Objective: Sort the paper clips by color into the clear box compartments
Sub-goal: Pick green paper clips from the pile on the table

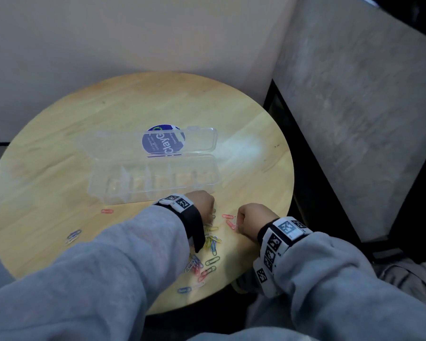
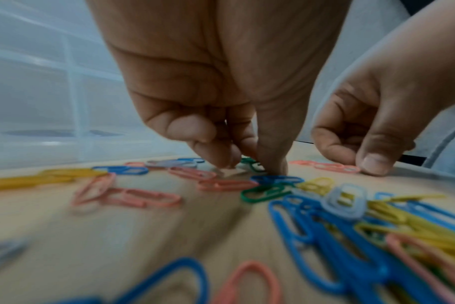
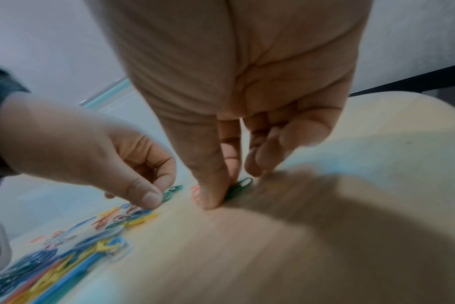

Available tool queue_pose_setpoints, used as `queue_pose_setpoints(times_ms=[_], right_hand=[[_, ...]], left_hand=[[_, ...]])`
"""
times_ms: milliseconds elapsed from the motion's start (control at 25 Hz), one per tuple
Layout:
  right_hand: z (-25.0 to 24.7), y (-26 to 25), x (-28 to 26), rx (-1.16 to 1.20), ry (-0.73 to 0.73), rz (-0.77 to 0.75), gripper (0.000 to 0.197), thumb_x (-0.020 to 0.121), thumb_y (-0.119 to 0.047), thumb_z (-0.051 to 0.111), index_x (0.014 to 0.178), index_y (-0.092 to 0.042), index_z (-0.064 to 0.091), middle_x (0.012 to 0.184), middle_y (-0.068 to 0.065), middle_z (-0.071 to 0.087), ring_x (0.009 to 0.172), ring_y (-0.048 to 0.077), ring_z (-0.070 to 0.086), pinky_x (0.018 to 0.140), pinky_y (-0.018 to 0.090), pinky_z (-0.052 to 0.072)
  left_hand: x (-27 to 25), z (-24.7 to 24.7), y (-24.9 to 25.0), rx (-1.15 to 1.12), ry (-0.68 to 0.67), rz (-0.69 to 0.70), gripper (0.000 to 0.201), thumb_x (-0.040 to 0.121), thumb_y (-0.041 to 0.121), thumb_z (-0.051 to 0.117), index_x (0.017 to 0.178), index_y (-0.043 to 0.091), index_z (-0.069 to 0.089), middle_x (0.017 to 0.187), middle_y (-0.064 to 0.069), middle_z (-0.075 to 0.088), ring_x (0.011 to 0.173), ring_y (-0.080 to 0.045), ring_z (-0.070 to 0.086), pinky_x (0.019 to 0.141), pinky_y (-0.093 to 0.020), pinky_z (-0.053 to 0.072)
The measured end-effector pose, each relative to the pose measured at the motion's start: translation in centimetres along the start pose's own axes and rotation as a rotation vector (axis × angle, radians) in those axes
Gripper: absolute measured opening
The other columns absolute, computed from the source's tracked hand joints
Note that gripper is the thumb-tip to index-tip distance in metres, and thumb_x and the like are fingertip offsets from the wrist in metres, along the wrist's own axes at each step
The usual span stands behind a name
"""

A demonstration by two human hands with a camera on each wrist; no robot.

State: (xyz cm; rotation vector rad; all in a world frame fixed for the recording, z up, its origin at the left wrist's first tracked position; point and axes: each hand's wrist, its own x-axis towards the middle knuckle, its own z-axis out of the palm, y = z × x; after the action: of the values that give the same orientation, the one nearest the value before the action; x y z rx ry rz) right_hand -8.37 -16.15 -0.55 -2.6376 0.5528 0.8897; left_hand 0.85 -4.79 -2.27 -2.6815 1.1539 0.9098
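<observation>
My left hand (image 1: 201, 202) is down on the round wooden table (image 1: 59, 148), its thumb and fingers curled together at a green paper clip (image 2: 252, 163); whether the clip is actually held I cannot tell. My right hand (image 1: 252, 216) is lowered just beside it, thumb and forefinger pinching a second green clip (image 3: 238, 187) against the tabletop. Two pink clips (image 1: 228, 219) lie touching the right fingertips.

The main pile of paper clips (image 1: 210, 244) lies directly under and behind my left wrist, in blue, yellow, pink, green and pale grey; it is too tangled and blurred to count by color. Away from the pile I count one pink clip (image 1: 107, 211) near the box's front left corner, a pair of blue-grey clips (image 1: 73, 236) further left, and one blue clip (image 1: 184, 289) near the table's near edge.

One clear box (image 1: 155, 180) stands beyond my hands, lid (image 1: 182, 140) folded flat open; I count about six compartments, with no clips visible in them. A round blue sticker (image 1: 161, 139) shows through the lid. My left sleeve (image 1: 108, 267) hides part of the pile.
</observation>
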Motion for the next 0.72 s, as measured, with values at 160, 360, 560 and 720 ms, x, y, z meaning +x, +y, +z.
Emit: queue_pose_setpoints(times_ms=[160, 360, 560, 720], right_hand=[[0.7, 0.1, 0.6, -0.058, -0.052, 0.053, 0.026, 0.095, -0.025, 0.038, 0.076, -0.011, 0.051, 0.075, 0.006, 0.049, 0.087, 0.027, 0.049, 0.082, 0.032, 0.041], [0.0, 0.6, -0.2, 0.154, -0.072, -0.03, 0.031, 0.092, -0.024, 0.046, 0.065, -0.011, 0.053, 0.068, 0.008, 0.055, 0.069, 0.025, 0.051, 0.065, 0.028, 0.043], [-0.1, -0.5, -0.4, 0.711, -0.114, -0.136, 0.023, 0.092, 0.002, 0.047, 0.074, -0.012, 0.048, 0.067, 0.007, 0.056, 0.056, 0.015, 0.056, 0.053, 0.021, 0.052], [0.3, -1.3, 0.2, 0.862, -0.154, -0.051, 0.031, 0.091, 0.007, 0.032, 0.079, -0.01, 0.055, 0.069, 0.01, 0.052, 0.06, 0.02, 0.055, 0.061, 0.028, 0.052]], left_hand=[[-1.2, -0.1, -0.3, -0.022, -0.009, -0.036, 0.023, 0.086, 0.019, 0.057, 0.101, 0.003, 0.066, 0.1, -0.01, 0.065, 0.082, -0.024, 0.053, 0.068, -0.028, 0.04], [-3.9, -1.3, -2.8, -0.579, 0.106, -0.054, 0.022, 0.077, 0.008, 0.059, 0.062, 0.019, 0.046, 0.063, 0.002, 0.057, 0.067, -0.018, 0.058, 0.069, -0.034, 0.052], [-5.9, -2.0, -5.6, -0.986, 0.078, -0.075, 0.026, 0.082, -0.009, 0.056, 0.076, 0.015, 0.052, 0.051, 0.0, 0.056, 0.049, -0.013, 0.059, 0.052, -0.022, 0.05], [-6.4, -1.2, -5.8, -1.1, 0.025, -0.197, 0.033, 0.088, -0.011, 0.039, 0.081, 0.016, 0.058, 0.062, -0.006, 0.049, 0.041, -0.01, 0.049, 0.041, -0.015, 0.04]])
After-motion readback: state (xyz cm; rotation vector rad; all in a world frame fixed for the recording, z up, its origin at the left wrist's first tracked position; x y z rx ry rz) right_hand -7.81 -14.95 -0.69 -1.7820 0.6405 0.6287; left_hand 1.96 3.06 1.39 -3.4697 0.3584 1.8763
